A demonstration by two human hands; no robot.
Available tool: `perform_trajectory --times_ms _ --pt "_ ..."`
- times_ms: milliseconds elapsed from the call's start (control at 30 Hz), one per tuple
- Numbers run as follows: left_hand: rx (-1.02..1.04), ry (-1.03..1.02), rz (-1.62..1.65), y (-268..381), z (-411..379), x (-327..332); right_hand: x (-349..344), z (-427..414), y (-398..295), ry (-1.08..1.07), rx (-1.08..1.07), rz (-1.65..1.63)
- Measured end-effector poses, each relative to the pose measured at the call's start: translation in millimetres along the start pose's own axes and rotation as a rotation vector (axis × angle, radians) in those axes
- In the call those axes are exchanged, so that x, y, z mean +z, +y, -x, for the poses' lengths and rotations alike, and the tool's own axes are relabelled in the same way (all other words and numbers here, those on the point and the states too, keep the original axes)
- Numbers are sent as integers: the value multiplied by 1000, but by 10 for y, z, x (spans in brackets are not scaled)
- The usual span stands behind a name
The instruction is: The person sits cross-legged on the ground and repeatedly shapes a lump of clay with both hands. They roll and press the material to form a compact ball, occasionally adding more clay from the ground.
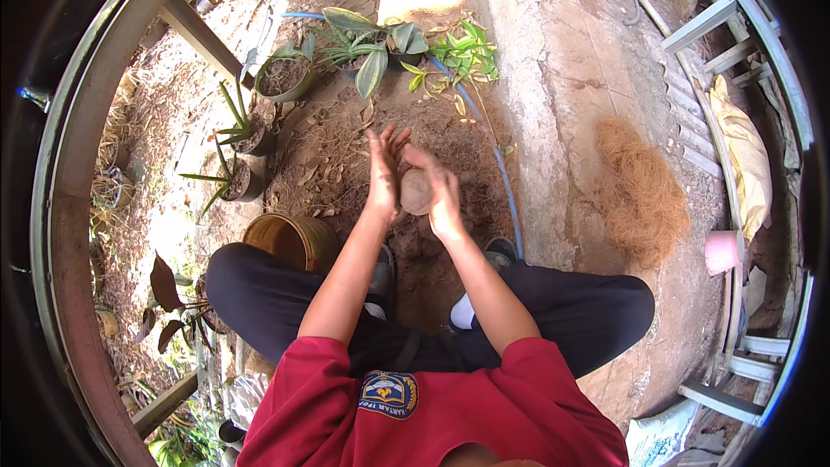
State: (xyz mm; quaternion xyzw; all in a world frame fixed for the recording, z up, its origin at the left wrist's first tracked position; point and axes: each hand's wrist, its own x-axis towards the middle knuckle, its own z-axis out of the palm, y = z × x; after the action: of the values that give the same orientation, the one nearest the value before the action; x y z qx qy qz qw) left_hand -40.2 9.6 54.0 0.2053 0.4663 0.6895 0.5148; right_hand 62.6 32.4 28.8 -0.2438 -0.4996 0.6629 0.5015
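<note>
A round, greyish-brown ball, seemingly of soil or clay, sits between my two hands above the dark loose soil. My right hand curves over the ball's right and upper side, its fingers bent and slightly blurred. On the other side, my left hand is upright and flat, its fingers stretched away from me, its palm facing the ball. Whether the left palm presses on the ball cannot be told. Soil marks the fingers of both hands.
A yellowish bucket lies tilted by my left knee. Potted plants stand left and ahead. A blue hose crosses the soil on the right. Coconut-like fibre lies on the concrete ledge, near a pink pot.
</note>
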Motion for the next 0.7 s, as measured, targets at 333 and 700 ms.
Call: perform_trajectory --times_ms 333,700 --pt "12 6 159 -37 116 134 -89 -159 -223 7 358 -266" --pt "-235 27 364 -134 79 41 -40 -222 -520 19 393 -127"
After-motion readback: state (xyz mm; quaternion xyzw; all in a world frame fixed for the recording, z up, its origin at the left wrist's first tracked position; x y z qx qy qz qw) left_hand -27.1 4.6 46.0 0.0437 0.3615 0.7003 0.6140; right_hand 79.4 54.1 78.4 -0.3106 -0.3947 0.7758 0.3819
